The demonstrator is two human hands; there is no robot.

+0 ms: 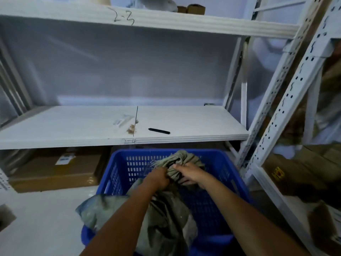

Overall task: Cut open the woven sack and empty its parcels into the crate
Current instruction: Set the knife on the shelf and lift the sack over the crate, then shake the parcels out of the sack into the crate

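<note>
A grey-green woven sack (166, 215) lies in a blue perforated plastic crate (217, 163) on the floor, draped over its near left rim. Its bunched, frayed top sticks up toward the far wall of the crate. My left hand (158, 177) and my right hand (190, 173) both grip that bunched neck, close together. A black cutter-like tool (159, 131) lies on the white shelf above the crate, held by neither hand. No parcels are visible; the sack hides its contents.
A white metal rack (73, 124) stands right behind the crate, its shelf edge just above the far rim. Cardboard boxes (55, 170) sit under the shelf at left. A second rack with boxes (299, 174) crowds the right side. Pale floor lies left.
</note>
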